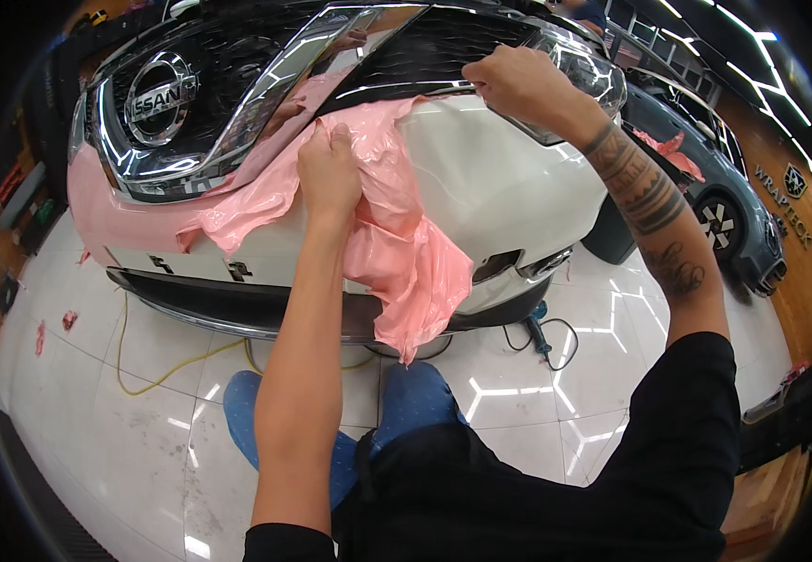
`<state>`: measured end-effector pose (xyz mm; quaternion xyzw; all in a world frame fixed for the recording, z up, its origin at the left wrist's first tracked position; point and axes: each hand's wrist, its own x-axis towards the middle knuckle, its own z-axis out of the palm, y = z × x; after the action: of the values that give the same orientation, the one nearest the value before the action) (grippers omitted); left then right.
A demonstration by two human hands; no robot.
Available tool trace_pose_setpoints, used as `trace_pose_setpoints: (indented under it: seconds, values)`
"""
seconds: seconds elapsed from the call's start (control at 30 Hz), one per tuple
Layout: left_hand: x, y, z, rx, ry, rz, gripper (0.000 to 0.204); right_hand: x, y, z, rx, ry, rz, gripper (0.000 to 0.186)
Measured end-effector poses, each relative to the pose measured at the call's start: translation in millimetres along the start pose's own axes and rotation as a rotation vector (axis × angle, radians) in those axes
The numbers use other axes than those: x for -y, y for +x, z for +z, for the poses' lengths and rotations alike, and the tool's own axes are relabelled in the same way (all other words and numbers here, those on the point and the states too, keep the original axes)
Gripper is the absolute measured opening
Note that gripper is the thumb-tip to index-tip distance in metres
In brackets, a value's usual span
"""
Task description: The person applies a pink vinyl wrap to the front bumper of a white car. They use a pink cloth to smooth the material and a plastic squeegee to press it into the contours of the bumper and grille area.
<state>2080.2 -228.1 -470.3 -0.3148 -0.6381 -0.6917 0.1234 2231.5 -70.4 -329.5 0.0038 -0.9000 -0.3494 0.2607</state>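
My left hand is closed on a bunched sheet of glossy pink vinyl film at the front of a car. The loose part of the film hangs in folds over the white bumper, down past its lower edge. Further left, pink film still lies smooth on the bumper, with a torn edge. My right hand is closed, fingers curled in, over the bumper's upper edge between the black grille and the headlight. Whatever its fingers hold, if anything, is hidden.
A blue corded power tool lies on the tiled floor, right of my knees. A yellow cord runs across the floor at left, near small pink scraps. A dark bin and a grey-blue car stand at right.
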Motion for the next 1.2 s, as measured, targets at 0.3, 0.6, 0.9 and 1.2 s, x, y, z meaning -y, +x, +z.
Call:
trace_pose_setpoints:
  seconds: [0.3,0.6,0.9,1.2]
  values:
    - [-2.9,-2.8,2.0,0.000,-0.202,-0.059,0.029,-14.2,-31.0,-12.1,-0.185,0.014,0.199,0.005]
    - [-1.9,-6.3,2.9,-0.008,-0.319,-0.146,0.039,2.3,-10.8,37.0,-0.541,1.736,0.600,0.047]
    - [-11.9,-10.1,-14.6,0.100,0.086,0.028,0.024,-0.4,16.4,44.3,-0.634,2.180,0.715,0.062]
    - [-18.5,-6.0,-24.5,0.198,0.533,0.191,0.032,31.7,4.1,85.2,-0.578,1.501,0.567,0.017]
